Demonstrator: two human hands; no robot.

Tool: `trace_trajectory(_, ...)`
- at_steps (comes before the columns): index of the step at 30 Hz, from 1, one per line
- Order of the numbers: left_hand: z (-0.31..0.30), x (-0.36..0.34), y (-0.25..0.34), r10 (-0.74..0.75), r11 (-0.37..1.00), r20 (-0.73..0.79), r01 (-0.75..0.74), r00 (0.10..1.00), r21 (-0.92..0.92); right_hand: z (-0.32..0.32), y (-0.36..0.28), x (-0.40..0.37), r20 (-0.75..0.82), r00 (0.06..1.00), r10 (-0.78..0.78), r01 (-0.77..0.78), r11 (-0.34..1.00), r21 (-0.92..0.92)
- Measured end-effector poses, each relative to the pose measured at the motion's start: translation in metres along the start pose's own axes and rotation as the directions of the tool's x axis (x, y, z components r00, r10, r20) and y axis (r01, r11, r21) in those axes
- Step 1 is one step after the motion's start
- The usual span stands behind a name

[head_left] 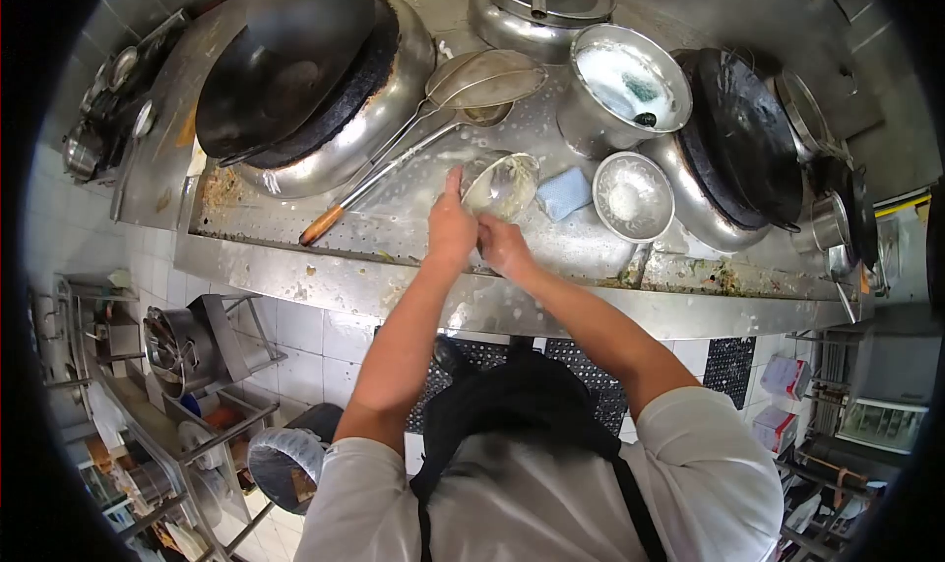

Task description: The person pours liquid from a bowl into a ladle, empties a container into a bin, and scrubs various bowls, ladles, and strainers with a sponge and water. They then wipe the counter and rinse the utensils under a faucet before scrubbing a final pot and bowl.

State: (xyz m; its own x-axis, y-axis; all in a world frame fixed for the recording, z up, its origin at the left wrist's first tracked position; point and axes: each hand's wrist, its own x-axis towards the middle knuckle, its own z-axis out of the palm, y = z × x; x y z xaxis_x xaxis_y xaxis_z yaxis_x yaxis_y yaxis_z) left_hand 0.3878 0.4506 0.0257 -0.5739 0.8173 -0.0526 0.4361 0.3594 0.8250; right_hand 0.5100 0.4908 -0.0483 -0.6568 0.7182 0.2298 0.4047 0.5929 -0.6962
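A small steel bowl [504, 182] is tilted over the steel stove counter [394, 286], its wet inside facing me. My left hand [450, 225] holds its left rim, thumb up along the edge. My right hand [504, 247] grips the bowl from below at its near edge. A blue sponge or cloth [564, 194] lies just right of the bowl, and a second small steel bowl [632, 196] sits beyond it.
A black wok [285, 65] sits in the left burner ring and another black wok [748, 139] on the right. A wire skimmer [487, 78] and a wooden-handled ladle [379, 173] lie between them. A large steel pot [625, 85] holds whitish water. Shelving with pots stands lower left.
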Motion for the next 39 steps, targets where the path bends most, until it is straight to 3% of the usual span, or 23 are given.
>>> trace_trajectory(1,-0.003,0.001,-0.002,0.005,1.0,0.003,-0.005,1.0,0.013,-0.013,-0.004,0.003,0.128,0.99,-0.058,0.068,0.995,-0.072)
trace_trajectory(4,-0.009,-0.001,0.001,0.004,0.999,0.014,-0.005,1.0,0.054,-0.087,0.005,0.039,0.309,0.944,0.112,0.034,0.902,-0.43)
trace_trajectory(5,-0.001,-0.003,0.012,-0.021,0.998,-0.006,0.022,1.0,0.052,-0.06,0.019,0.033,0.221,0.959,0.18,-0.069,0.898,-0.434)
trace_trajectory(8,-0.007,0.005,0.015,-0.035,0.996,0.046,0.031,0.998,0.081,-0.015,0.005,0.004,0.135,0.991,0.021,-0.007,0.995,-0.097)
trace_trajectory(9,-0.011,0.005,0.012,-0.034,0.995,0.077,0.027,0.996,0.097,-0.025,0.013,0.005,0.209,0.978,0.004,0.06,0.952,-0.3)
trace_trajectory(10,-0.011,-0.001,0.009,-0.059,0.995,0.08,0.052,0.995,0.087,-0.053,0.015,0.018,0.324,0.937,0.131,0.014,0.912,-0.409)
trace_trajectory(12,-0.006,0.002,0.01,-0.084,0.995,0.069,0.08,0.994,0.05,-0.073,0.024,0.036,0.236,0.966,0.107,0.023,0.871,-0.491)
trace_trajectory(15,0.0,0.007,0.01,0.049,0.995,0.016,-0.05,0.999,0.091,-0.006,0.013,0.008,0.071,0.996,0.057,-0.051,0.996,-0.078)
trace_trajectory(16,-0.002,0.007,0.01,0.079,0.991,0.003,-0.079,0.997,0.105,-0.015,0.017,0.009,0.175,0.984,0.031,0.011,0.972,-0.236)
trace_trajectory(18,-0.01,0.0,0.006,-0.026,0.995,0.061,0.021,0.998,0.095,-0.054,0.026,0.022,0.369,0.929,0.035,0.163,0.855,-0.493)
trace_trajectory(19,-0.013,0.004,0.008,-0.065,0.994,0.087,0.057,0.994,0.089,-0.077,0.03,0.041,0.358,0.93,0.085,0.112,0.861,-0.496)
trace_trajectory(22,0.011,0.003,0.009,0.029,0.989,-0.027,-0.025,0.999,0.143,-0.032,0.021,0.017,0.201,0.923,0.328,-0.273,0.926,-0.26)
trace_trajectory(23,0.008,0.006,0.01,0.02,0.99,0.003,-0.02,1.0,0.139,-0.005,0.01,0.009,0.122,0.959,0.256,-0.262,0.964,0.039)
trace_trajectory(26,-0.009,0.005,0.004,-0.026,0.992,0.06,0.019,0.998,0.126,-0.024,0.029,0.009,0.266,0.963,0.027,0.043,0.966,-0.255)
trace_trajectory(27,-0.006,0.004,0.0,-0.032,0.994,0.061,0.025,0.998,0.11,-0.063,0.027,0.031,0.386,0.917,0.096,0.115,0.865,-0.489)
trace_trajectory(28,-0.004,0.006,-0.002,-0.036,0.996,0.058,0.031,0.998,0.088,-0.079,0.037,0.049,0.379,0.924,0.053,0.176,0.82,-0.545)
trace_trajectory(29,0.005,0.002,0.0,-0.011,0.999,0.017,0.01,1.0,0.039,-0.075,0.033,0.043,0.309,0.947,0.093,0.095,0.834,-0.543)
trace_trajectory(30,0.009,0.002,0.006,0.0,0.997,0.011,-0.001,1.0,0.08,-0.064,0.024,0.033,0.236,0.962,0.136,0.012,0.845,-0.534)
trace_trajectory(32,0.011,0.005,0.018,0.028,0.986,0.0,-0.027,1.0,0.162,-0.014,0.008,0.013,0.093,0.991,0.096,-0.087,0.992,-0.091)
trace_trajectory(33,0.008,0.007,0.016,0.013,0.99,0.017,-0.015,1.0,0.141,0.0,0.006,0.005,0.026,0.994,0.104,-0.107,0.983,0.15)
trace_trajectory(36,-0.004,0.008,0.012,-0.038,0.993,0.078,0.029,0.996,0.112,-0.073,0.012,0.034,0.428,0.881,0.202,0.04,0.869,-0.494)
trace_trajectory(37,-0.002,0.006,0.018,-0.062,0.993,0.09,0.053,0.994,0.102,-0.086,0.026,0.048,0.4,0.908,0.124,0.133,0.82,-0.556)
trace_trajectory(39,0.004,0.008,0.023,-0.059,0.991,0.072,0.05,0.996,0.124,-0.044,0.041,0.027,0.2,0.964,0.172,-0.067,0.893,-0.444)
